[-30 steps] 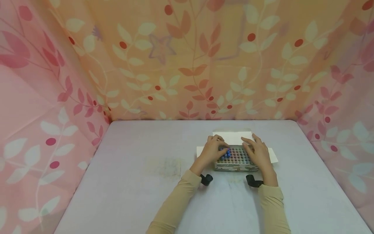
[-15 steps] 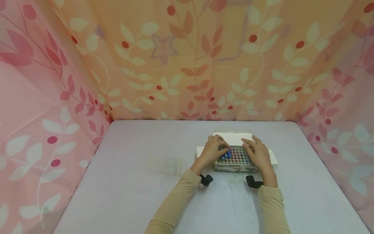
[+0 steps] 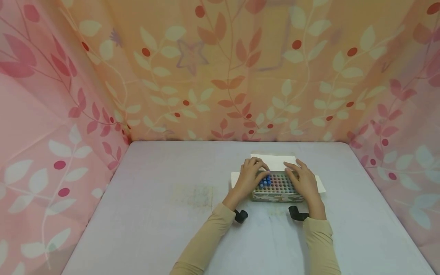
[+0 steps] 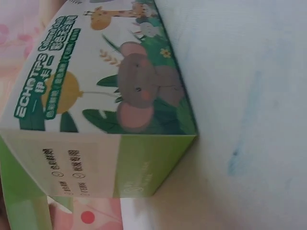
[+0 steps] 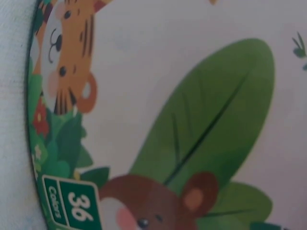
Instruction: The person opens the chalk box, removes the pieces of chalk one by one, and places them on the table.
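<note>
An open cardboard box (image 3: 277, 197) holds a grid of round holes or pen ends (image 3: 280, 183) in its top. Toward its left end, a cluster of blue-capped markers (image 3: 265, 182) stands up from the grid. My left hand (image 3: 248, 178) arches over that end, thumb and index fingertips close together just behind the blue caps; whether they pinch one cannot be told. At the right end, my right hand (image 3: 304, 181) rests with loosely bent fingers over the rim, nothing between them. Both wrist views show only the printed box: an elephant side (image 4: 139, 86) and a "36 Colors" label (image 5: 74, 203).
The raised white lid (image 3: 271, 161) stands behind the box, and white side flaps (image 3: 321, 184) spread left and right. Black wrist cameras (image 3: 241, 216) hang under both wrists. A smudged patch (image 3: 192, 196) marks the white table (image 3: 154, 229). Patterned curtains (image 3: 220, 76) enclose it.
My left thumb has shifted slightly up and back toward the index finger, showing more of the blue caps. The right hand and the box have stayed put.
</note>
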`<state>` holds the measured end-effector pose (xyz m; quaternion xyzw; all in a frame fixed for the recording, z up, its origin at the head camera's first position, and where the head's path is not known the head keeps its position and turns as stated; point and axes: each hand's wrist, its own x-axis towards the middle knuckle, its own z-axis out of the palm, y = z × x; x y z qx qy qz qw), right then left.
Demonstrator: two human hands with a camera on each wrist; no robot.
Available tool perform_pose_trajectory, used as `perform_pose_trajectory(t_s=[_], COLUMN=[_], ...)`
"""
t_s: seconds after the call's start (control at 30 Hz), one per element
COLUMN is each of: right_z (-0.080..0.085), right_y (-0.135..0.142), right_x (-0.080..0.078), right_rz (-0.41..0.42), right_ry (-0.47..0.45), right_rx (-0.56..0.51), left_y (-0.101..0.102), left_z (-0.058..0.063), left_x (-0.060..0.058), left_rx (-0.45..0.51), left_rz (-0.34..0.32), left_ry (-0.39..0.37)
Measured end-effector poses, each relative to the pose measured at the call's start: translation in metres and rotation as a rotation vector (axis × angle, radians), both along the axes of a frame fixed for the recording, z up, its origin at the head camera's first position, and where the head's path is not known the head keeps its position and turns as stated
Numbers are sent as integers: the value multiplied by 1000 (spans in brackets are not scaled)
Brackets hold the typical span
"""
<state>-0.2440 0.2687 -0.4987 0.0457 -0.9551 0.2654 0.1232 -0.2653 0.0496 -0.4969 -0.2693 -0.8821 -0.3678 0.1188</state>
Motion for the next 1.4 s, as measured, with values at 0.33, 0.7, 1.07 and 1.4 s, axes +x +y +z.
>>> perform_pose_trajectory(t_s=[0.33, 0.7, 1.07, 1.4], right_z=[0, 2, -3, 0], right_y=[1, 2, 2, 1], right_x=[0, -2, 5, 1], right_rz=[5, 10, 16, 6], right_ry=[2, 6, -20, 12], right_rx=[3, -1, 14, -13], left_y=[-3, -25, -68, -117], left_z=[8, 29, 39, 43], left_x=[3, 11, 31, 33], left_rx=[129, 388, 435, 259], left_rz=[26, -2, 36, 106], left_ry=[61, 47, -31, -167])
